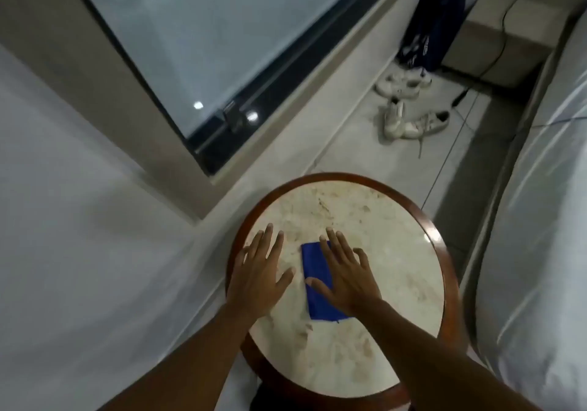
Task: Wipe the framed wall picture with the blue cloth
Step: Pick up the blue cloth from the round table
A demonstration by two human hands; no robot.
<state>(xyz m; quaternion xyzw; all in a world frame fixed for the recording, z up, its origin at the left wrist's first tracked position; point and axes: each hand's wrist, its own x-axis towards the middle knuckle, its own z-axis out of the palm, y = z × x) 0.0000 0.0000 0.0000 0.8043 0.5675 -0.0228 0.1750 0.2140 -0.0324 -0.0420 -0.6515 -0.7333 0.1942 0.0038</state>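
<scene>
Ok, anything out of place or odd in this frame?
Nothing damaged or spilled. The blue cloth lies folded on the round marble table, the right hand flat on it and the left hand flat beside it. White sneakers lie scattered on the floor. No framed picture is in view.

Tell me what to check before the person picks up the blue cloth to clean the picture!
1. Blue cloth within reach: ok, it lies folded on the round table.
2. Right hand on the cloth: ok, it lies flat across its right side.
3. Cloth gripped: not ok, fingers are spread, nothing is pinched.
4. Left hand free: ok, it lies flat on the tabletop beside the cloth, apart from it.
5. Framed picture in sight: not ok, only the window, floor and shoes show.
6. Cloth clean: cannot tell.
</scene>
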